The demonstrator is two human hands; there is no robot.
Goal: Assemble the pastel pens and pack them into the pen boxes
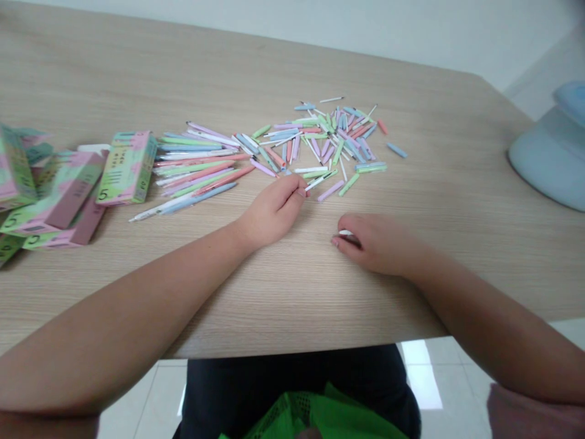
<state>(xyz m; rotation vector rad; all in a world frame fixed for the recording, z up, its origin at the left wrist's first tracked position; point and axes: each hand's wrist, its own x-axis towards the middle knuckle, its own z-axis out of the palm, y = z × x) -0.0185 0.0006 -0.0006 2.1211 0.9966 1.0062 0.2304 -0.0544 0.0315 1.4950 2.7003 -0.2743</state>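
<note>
My left hand (274, 210) rests on the wooden table (292, 292) with its fingers curled, pinching a small reddish pen part at the near edge of a scattered pile of pastel pen caps and refills (333, 137). My right hand (375, 244) lies a little to the right and nearer to me, fingers closed over a small white piece that only partly shows. A row of assembled pastel pens (196, 167) lies left of the loose parts.
Several pink-and-green pen boxes (68, 183) are stacked at the table's left. A pale blue rounded object (553, 152) stands beyond the right edge. A green mesh bag (315, 414) sits on my lap below the table's front edge.
</note>
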